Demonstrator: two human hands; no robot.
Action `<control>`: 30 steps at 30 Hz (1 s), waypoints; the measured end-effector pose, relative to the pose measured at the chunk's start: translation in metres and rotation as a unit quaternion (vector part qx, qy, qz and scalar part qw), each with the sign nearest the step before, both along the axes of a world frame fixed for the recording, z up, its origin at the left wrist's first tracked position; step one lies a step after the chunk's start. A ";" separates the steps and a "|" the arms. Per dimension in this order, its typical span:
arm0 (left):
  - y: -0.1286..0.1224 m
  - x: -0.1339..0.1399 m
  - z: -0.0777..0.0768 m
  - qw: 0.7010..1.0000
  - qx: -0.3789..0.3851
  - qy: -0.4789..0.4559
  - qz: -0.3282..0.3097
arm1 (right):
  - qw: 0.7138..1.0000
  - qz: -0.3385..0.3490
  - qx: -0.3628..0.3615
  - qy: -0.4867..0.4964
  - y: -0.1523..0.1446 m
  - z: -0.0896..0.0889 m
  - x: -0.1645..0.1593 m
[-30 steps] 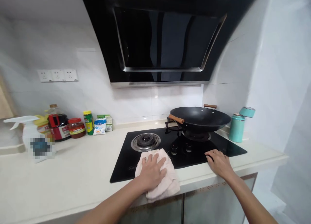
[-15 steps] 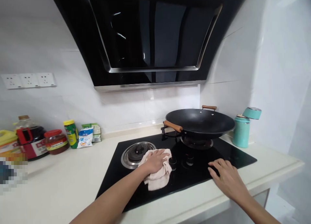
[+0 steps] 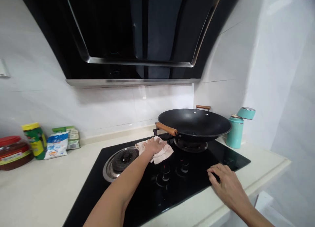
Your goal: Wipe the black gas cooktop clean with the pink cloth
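My left hand point(image 3: 154, 146) presses down on a pale pink cloth point(image 3: 163, 155) on the black glass gas stove point(image 3: 145, 204), between the left burner point(image 3: 120, 161) and the wok. The cloth is bunched under the palm and spreads out past the fingers. At the stove's front right edge rests my right hand point(image 3: 225, 181), its fingers loosely bent, the thumb apart from them, and nothing held. Two black control knobs point(image 3: 165, 172) stand between my hands. A large black wok point(image 3: 194, 123) with wooden handles sits on the right burner.
A turquoise flask point(image 3: 235, 132) with its lid tipped back stands right of the wok. Left along the wall are a red-lidded jar point(image 3: 14, 153), a yellow-capped container point(image 3: 34, 141) and a small white packet point(image 3: 57, 145). A black range hood point(image 3: 123, 30) hangs overhead.
My left hand has slid the cloth away from me, from beside the knobs toward the back of the stove. The view has turned right. My right hand stays at the front edge.
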State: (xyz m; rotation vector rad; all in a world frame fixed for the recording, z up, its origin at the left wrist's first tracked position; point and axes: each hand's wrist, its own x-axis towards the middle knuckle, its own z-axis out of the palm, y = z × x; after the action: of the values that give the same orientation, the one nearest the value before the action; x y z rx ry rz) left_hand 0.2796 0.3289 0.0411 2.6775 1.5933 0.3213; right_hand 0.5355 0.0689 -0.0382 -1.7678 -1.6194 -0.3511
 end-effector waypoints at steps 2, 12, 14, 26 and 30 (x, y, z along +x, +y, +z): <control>0.001 0.011 0.002 0.999 -0.022 0.009 0.029 | 1.000 -0.004 -0.003 0.001 0.000 0.002 0.000; -0.041 0.048 0.005 0.986 -0.066 0.054 -0.147 | 0.999 -0.004 -0.023 0.022 -0.003 0.008 0.001; -0.047 0.044 0.004 0.984 -0.060 0.046 -0.162 | 0.999 -0.007 -0.025 0.027 -0.003 0.009 0.001; -0.087 -0.049 0.002 0.991 -0.002 -0.025 -0.134 | 0.999 -0.040 -0.020 0.028 0.002 0.005 0.003; -0.118 -0.077 0.005 0.989 0.015 -0.031 -0.142 | 0.998 -0.053 -0.021 0.022 0.001 0.007 -0.001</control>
State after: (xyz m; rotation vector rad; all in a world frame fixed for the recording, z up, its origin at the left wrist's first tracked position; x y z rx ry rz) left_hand 0.2023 0.2108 0.0463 2.8336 1.1784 0.4189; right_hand 0.5343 0.0702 -0.0312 -1.8852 -1.5165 -0.3259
